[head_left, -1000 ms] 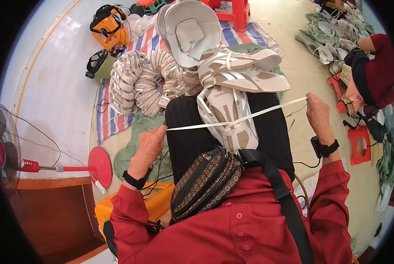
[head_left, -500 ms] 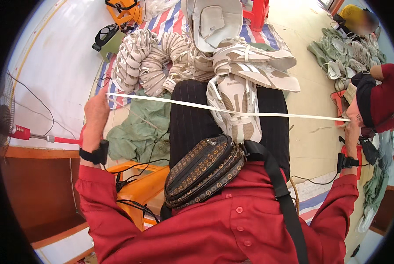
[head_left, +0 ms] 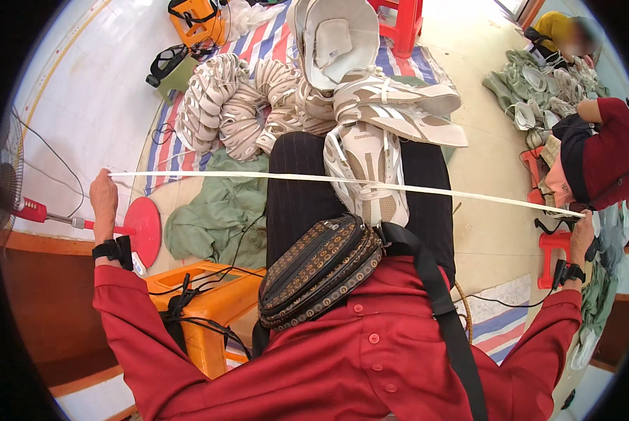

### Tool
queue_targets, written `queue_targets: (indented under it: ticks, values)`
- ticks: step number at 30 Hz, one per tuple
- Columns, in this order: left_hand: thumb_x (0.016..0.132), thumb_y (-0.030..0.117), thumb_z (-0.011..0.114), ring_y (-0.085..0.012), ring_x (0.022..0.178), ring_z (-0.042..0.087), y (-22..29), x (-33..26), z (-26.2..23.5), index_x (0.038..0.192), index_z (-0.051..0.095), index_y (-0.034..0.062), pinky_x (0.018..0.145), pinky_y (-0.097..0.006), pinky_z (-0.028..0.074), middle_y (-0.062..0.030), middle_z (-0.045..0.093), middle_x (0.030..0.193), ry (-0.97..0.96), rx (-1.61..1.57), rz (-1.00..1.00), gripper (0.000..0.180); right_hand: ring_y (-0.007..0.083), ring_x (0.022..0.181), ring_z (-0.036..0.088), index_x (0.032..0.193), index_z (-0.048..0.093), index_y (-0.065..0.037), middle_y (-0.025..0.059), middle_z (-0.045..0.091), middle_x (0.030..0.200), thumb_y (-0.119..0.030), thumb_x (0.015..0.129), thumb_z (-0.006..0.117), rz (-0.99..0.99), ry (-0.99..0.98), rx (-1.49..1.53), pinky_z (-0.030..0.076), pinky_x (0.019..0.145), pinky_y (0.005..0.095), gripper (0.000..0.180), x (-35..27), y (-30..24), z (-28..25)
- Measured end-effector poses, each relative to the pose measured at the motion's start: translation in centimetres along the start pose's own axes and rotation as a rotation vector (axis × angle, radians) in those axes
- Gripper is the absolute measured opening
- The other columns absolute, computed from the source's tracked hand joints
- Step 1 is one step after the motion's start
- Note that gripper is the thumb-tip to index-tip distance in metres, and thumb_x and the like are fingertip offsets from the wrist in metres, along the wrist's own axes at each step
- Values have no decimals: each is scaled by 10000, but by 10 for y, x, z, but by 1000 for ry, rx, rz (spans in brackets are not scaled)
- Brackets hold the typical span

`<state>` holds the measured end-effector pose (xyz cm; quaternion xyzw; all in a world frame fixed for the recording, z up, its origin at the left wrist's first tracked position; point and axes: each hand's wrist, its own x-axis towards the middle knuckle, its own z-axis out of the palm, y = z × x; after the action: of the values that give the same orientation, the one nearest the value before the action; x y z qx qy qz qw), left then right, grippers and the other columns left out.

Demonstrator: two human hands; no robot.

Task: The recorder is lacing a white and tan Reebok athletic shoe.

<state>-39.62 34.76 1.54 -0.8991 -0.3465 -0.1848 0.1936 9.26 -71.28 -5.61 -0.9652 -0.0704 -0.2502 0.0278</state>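
A long white shoelace (head_left: 223,174) stretches taut across the front of me, passing at the beige and white shoe upper (head_left: 381,154) that lies on my lap. My left hand (head_left: 104,202) grips one end, far out at the left with its fingers closed. The other end is pinched in my right hand (head_left: 582,235), far out at the right. Just beyond the lap piece, more beige and white shoe uppers (head_left: 398,116) lie stacked across my knees. Whether the lace is threaded through eyelets at its middle is too small to tell.
Rows of nested shoe uppers (head_left: 209,98) lie on a striped sheet (head_left: 262,45). Green cloth (head_left: 212,210) is by my left knee. An orange stool (head_left: 223,305) and a fan (head_left: 11,168) stand at left. Another person (head_left: 605,154) sits at right near a red stool (head_left: 554,252).
Both hands have moved farther apart, the left one outward and the right one outward and nearer to me. More lace now spans between them. The lap piece stays nearly in place.
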Motion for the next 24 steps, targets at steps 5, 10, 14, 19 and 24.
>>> queue_targets:
  ticks: [5, 10, 14, 19, 24]
  values:
    - [867, 86, 420, -312, 541, 612, -27, -2, 19, 982, 593, -18, 532, -414, 500, -207, 604, 695, -55, -203, -144, 232, 422, 819, 597, 1062, 550, -117, 205, 622, 880, -136, 947, 418, -10, 101, -59, 451, 688, 455, 176, 1, 45, -16]
    - [874, 78, 404, -282, 504, 601, -106, -21, -6, 978, 594, -20, 494, -395, 502, -191, 602, 699, 112, -8, 0, 238, 403, 815, 606, 1085, 565, -120, 208, 619, 876, -133, 922, 451, 76, 69, 147, 452, 688, 457, 199, 9, 35, 7]
    - [870, 90, 415, -285, 528, 617, -76, -23, 16, 967, 606, -14, 549, -387, 517, -198, 619, 715, -67, -207, -305, 238, 397, 819, 609, 1085, 580, -112, 216, 619, 883, -127, 896, 460, 85, 54, 98, 448, 687, 458, 224, 5, 79, -28]
    - [850, 93, 426, -262, 524, 624, -96, -29, 0, 996, 624, -16, 559, -383, 524, -174, 624, 695, -1, -171, -336, 269, 423, 842, 599, 1087, 583, -100, 227, 625, 894, -120, 876, 461, 130, 100, -143, 443, 717, 489, 245, -8, 95, -31]
    - [836, 124, 419, -226, 515, 625, -97, -38, -4, 956, 636, -27, 497, -366, 509, -133, 612, 645, 83, -135, -389, 290, 390, 822, 631, 1090, 609, -97, 198, 657, 911, -142, 864, 474, 212, 169, -227, 476, 725, 463, 268, -11, 123, -40]
